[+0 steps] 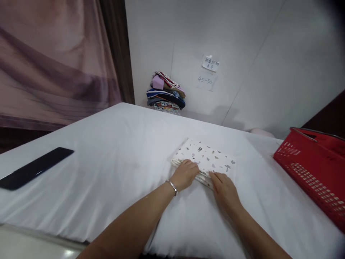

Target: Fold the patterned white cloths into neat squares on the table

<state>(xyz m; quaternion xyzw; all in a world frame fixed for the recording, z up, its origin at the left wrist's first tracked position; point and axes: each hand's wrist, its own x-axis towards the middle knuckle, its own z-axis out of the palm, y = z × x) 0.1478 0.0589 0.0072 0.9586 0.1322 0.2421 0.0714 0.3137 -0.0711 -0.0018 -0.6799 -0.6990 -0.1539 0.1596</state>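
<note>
A folded white cloth [206, 153] with small printed figures lies on the white-covered table, its layered edge facing me. My left hand [185, 173], with a silver bracelet at the wrist, grips the near left part of that edge, fingers curled over the top. Close to its right, my right hand [225, 187] grips the same edge, its fingers on the top layer. Both thumbs are mostly hidden, and the hands are a small gap apart.
A red plastic basket [312, 172] stands at the right of the table [107, 172]. At the left lies a flat black glossy object [36, 167]. Behind the far edge, a stack of folded fabrics [166, 93] rests by the wall, which bears paper notes [210, 64]. A pinkish curtain [54, 54] hangs at left.
</note>
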